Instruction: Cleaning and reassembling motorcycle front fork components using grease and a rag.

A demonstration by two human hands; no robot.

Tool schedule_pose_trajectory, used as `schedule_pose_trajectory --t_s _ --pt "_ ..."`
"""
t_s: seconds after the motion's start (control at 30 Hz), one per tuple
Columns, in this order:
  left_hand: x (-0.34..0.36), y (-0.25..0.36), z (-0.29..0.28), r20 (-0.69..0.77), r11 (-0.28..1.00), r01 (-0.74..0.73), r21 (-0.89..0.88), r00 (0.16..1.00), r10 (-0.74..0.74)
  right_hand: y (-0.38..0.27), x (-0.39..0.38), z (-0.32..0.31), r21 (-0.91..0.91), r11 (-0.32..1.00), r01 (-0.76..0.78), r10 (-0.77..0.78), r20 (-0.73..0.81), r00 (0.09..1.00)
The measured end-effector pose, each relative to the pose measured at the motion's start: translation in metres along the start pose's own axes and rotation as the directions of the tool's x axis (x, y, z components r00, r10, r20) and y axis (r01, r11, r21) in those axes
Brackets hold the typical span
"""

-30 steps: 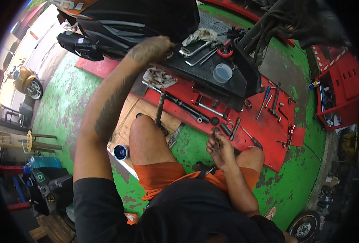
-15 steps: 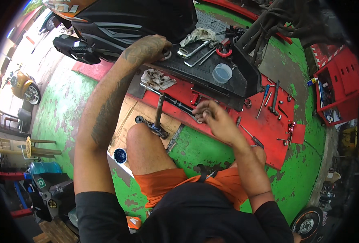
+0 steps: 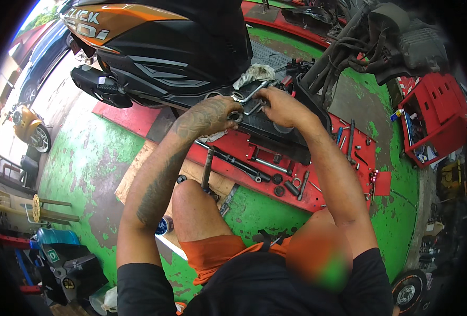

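My left hand [image 3: 212, 117] is closed around a small round metal ring [image 3: 236, 116], held over the near edge of the black footboard [image 3: 265, 125]. Just right of it, my right hand [image 3: 282, 106] reaches in among the tools on that board with its fingers curled. What those fingers grip, if anything, is hidden. Between the hands lies a bent L-shaped wrench [image 3: 254, 94], beside a crumpled white rag [image 3: 254, 76]. A shock-absorber-like dark tube [image 3: 238, 165] rests on the red platform below my hands.
An orange and black scooter body [image 3: 165, 52] stands ahead on the left. Sockets and hand tools lie about the red platform [image 3: 317, 152]. An upright metal tube [image 3: 207, 171] stands on cardboard by my knee. A red tool cabinet [image 3: 439, 116] is at the right.
My left hand has come back toward me from the footboard, with the ring now showing in it. My right hand has moved up and forward from above the platform to the tools on the footboard.
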State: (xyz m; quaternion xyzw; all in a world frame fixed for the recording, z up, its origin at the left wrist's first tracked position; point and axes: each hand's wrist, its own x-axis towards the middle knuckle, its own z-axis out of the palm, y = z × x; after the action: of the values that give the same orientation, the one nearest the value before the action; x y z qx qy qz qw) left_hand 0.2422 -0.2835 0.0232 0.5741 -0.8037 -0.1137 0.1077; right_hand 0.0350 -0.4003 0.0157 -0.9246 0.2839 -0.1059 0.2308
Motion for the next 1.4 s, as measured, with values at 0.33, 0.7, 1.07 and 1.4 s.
schedule_pose_trajectory --t_s 0.33,0.7,1.07,1.4 --pt "0.004 -0.015 0.008 -0.191 0.996 0.085 -0.016 0.978 -0.086 0.014 0.04 0.01 -0.081 0.994 0.077 -0.083 -0.073 0.994" --pt "-0.012 -0.016 0.008 -0.261 0.994 0.102 0.026 0.961 -0.092 0.023 0.041 0.016 0.045 0.996 0.076 -0.072 -0.08 0.994" --pt "-0.095 -0.03 0.096 -0.601 0.629 -0.027 -0.777 0.33 -0.728 -0.035 -0.086 0.026 0.39 0.891 0.231 -0.052 -0.418 0.907" --pt "-0.051 -0.088 0.244 -0.21 0.591 0.484 -0.645 0.631 -0.747 0.0 -0.283 0.149 0.752 0.652 -0.094 0.318 -0.159 0.935"
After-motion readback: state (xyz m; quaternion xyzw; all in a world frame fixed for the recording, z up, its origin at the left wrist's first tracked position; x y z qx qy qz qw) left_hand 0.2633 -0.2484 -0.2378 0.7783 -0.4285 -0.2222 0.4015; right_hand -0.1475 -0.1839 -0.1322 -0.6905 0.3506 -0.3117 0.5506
